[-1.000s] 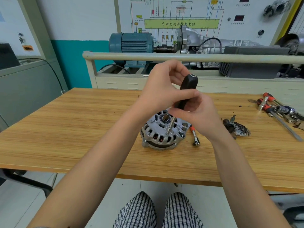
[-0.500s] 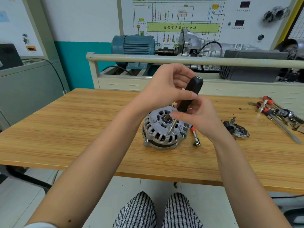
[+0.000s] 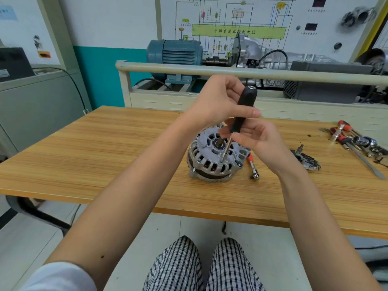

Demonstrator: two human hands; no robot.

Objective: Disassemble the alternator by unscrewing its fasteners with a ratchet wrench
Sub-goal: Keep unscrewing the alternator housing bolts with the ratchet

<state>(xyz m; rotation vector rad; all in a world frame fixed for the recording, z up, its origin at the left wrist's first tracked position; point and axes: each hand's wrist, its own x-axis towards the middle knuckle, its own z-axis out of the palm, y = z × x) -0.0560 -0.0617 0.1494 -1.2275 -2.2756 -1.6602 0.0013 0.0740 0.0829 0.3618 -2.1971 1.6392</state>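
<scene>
The alternator (image 3: pixel 216 158) sat mid-worktop (image 3: pixel 105 164). The right hand (image 3: pixel 258 141) pinched the driver (image 3: pixel 243 114) low on its black handle, its tip on a fastener; at 12 o'clock, the left hand (image 3: pixel 222 101) had fingers curled around the upper handle.

on the wall diagram board (image 3: pixel 231 22) behind the blue motor (image 3: pixel 174 52) i read one line clearly: a green bar (image 3: pixel 239 31) printed "自动变速器控制电脑". right of that bar sit two dark displays with small captions under them, too blurred for me to read. the diagram's smaller labels are illegible too.
</scene>
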